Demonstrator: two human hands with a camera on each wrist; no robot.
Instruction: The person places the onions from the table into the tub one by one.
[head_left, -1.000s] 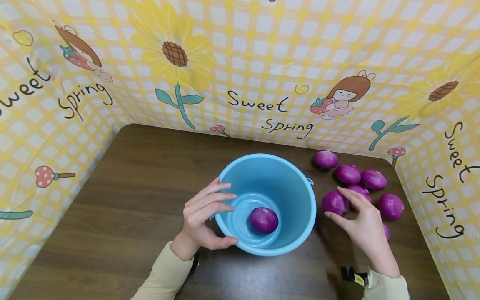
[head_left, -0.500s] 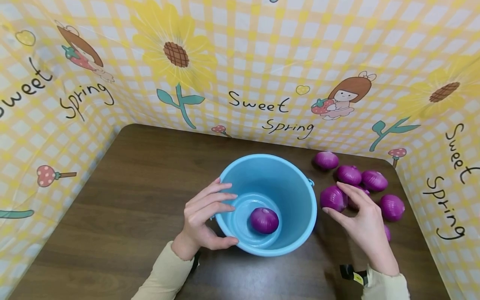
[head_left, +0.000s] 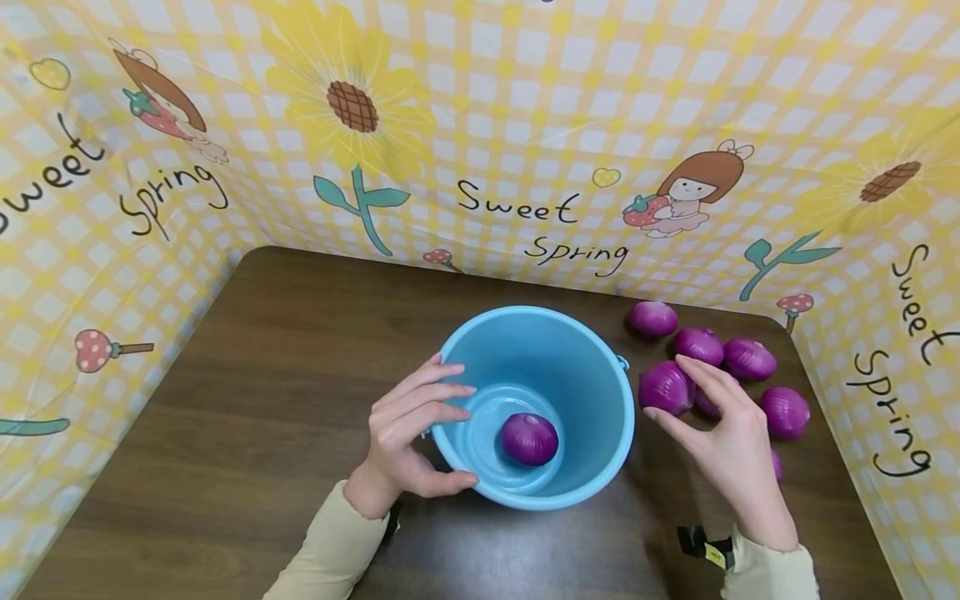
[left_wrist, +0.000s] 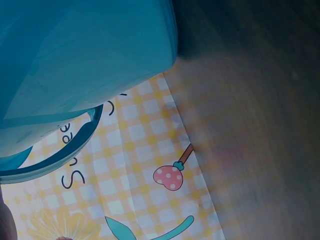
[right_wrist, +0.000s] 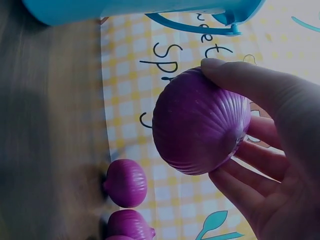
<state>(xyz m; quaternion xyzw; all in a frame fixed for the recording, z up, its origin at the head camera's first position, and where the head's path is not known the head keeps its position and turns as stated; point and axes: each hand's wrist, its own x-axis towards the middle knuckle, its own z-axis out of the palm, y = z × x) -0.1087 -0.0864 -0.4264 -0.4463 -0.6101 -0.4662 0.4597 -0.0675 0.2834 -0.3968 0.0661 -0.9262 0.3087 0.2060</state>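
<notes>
In the head view a blue bucket [head_left: 615, 458] stands on the table, with one purple onion [head_left: 529, 439] on its floor. My left hand [head_left: 408, 433] holds the bucket's left rim, fingers over the edge and thumb at the near side. To the right of the bucket, my right hand [head_left: 723, 433] grips another purple onion [head_left: 666, 389] between thumb and fingers. The right wrist view shows that held onion [right_wrist: 200, 122] raised above the table, the thumb on top and the fingers beneath. The bucket's outer wall [left_wrist: 90, 55] fills the upper left of the left wrist view.
Several more onions lie at the table's back right, among them a far onion [head_left: 653, 319] and a right onion [head_left: 785, 413]. The bucket's handle [left_wrist: 60, 160] hangs at its side. A checked cloth [head_left: 510, 125] walls the brown table [head_left: 300, 350] on three sides.
My right hand has lifted the gripped onion slightly, up and a little toward the bucket, away from the other onions. My left hand and the bucket have stayed put.
</notes>
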